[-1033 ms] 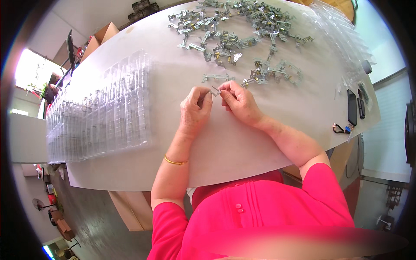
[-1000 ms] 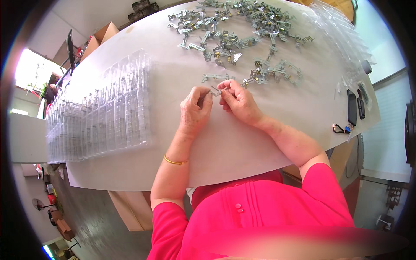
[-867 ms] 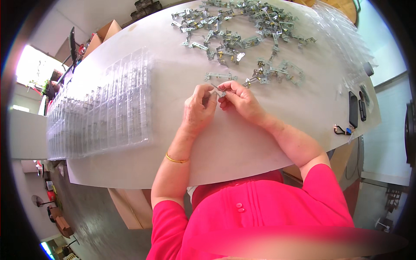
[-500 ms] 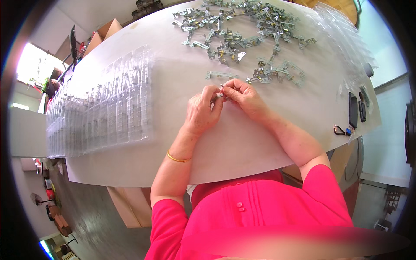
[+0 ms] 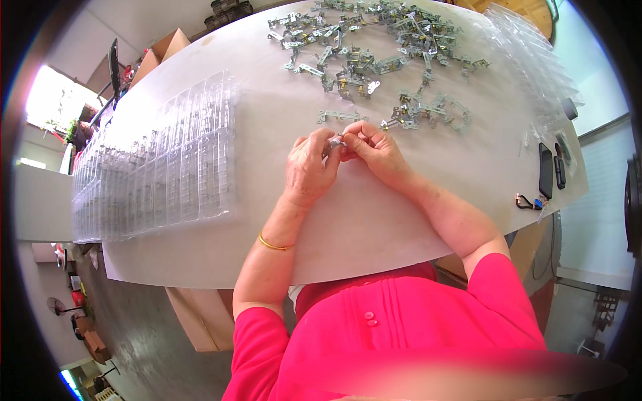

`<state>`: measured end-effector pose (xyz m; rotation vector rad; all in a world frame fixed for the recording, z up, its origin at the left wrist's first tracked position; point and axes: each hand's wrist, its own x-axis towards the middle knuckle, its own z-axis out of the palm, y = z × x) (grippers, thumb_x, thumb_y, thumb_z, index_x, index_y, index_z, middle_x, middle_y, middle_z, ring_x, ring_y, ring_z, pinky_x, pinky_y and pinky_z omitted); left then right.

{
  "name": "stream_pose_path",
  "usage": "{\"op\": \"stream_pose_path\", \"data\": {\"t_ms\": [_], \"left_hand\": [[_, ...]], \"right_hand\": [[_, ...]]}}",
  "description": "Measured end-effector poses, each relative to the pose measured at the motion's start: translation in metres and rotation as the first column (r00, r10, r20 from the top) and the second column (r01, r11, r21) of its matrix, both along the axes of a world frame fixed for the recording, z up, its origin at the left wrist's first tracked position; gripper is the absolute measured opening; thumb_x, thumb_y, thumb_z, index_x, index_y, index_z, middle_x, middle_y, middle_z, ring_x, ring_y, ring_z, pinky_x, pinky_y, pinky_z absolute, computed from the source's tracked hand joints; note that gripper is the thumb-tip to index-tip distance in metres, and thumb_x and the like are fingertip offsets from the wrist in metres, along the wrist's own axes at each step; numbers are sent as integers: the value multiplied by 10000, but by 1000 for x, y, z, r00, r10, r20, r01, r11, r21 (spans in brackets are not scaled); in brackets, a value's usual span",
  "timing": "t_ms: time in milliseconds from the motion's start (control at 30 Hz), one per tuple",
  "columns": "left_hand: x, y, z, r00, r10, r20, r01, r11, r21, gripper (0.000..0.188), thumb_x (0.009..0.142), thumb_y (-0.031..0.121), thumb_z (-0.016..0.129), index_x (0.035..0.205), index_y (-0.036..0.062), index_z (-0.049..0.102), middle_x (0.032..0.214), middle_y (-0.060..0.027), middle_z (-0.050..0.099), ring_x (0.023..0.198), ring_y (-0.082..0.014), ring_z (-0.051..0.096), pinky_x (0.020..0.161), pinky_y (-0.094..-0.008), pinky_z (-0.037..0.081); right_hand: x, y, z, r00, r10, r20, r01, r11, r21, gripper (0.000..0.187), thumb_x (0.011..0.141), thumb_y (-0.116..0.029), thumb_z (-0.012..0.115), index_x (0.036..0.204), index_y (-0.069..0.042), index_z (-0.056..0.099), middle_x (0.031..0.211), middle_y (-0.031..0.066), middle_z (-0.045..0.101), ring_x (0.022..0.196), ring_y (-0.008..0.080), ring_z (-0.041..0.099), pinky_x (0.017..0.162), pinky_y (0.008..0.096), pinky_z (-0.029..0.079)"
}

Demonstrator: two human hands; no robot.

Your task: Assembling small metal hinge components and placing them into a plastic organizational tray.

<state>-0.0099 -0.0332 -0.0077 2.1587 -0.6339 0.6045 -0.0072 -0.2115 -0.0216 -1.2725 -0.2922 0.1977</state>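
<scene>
Over the middle of the table, my left hand and my right hand meet at the fingertips. Between them is a small metal bracket, mostly covered by my fingers. The left thumb and fingers are closed round it; the right thumb and forefinger pinch its other side. Just beyond my fingers lies a single flat metal bracket. Farther off, a small cluster of metal brackets sits to the right, and a big loose pile of them, some with brass-coloured parts, spreads across the far side.
Clear plastic compartment trays holding small parts lie at the left. More clear trays are stacked at the far right. By the right edge are a black phone, a second dark object and a small black loop with a blue piece.
My fingers have shifted slightly round the held bracket, and a little more of it shows. The loose brackets and trays stay where they were.
</scene>
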Motion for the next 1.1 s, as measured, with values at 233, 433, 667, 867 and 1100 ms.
{"op": "stream_pose_path", "data": {"t_ms": [233, 433, 667, 867, 1100], "left_hand": [[-2, 1, 10, 986, -117, -117, 102, 987, -124, 296, 831, 74, 665, 1117, 24, 609, 887, -103, 689, 744, -189, 644, 708, -324, 519], [0, 11, 17, 690, -405, -600, 160, 893, -420, 315, 897, 92, 575, 1189, -20, 614, 1006, -100, 701, 840, -120, 640, 778, -296, 535], [3, 9, 9, 672, -476, -567, 23, 779, -627, 334, 912, 47, 618, 1242, 2, 584, 999, -75, 681, 866, -121, 641, 799, -262, 530], [6, 3, -5, 862, -236, -449, 22, 902, -431, 406, 861, 12, 690, 1246, 31, 563, 965, -73, 681, 869, -141, 665, 772, -289, 556], [4, 2, -9, 960, -49, -277, 6, 988, -153, 464, 829, 0, 706, 1262, 55, 547, 988, -99, 668, 851, -213, 674, 740, -324, 565]], "right_hand": [[0, -1, 6, 990, -138, -2, 138, 988, 75, 156, 1016, -171, 560, 1066, -31, 605, 1018, 56, 679, 876, 117, 649, 816, 281, 553], [0, -2, 10, 987, -159, 24, 158, 986, 48, 139, 1012, -167, 568, 1064, -45, 611, 1017, 53, 674, 864, 119, 643, 820, 276, 533], [0, 1, -1, 797, -341, 498, 495, 842, -216, 89, 946, -96, 659, 1018, -47, 646, 884, 11, 643, 717, 81, 557, 689, 227, 464], [-9, 8, 9, 763, -228, 605, 501, 800, -330, 106, 905, -40, 670, 1009, -18, 670, 883, 109, 693, 771, 210, 675, 664, 306, 529], [-14, 4, 16, 788, -121, 604, 478, 738, -476, 121, 891, -19, 641, 1010, -15, 660, 945, 157, 692, 844, 313, 687, 705, 355, 544]]}}
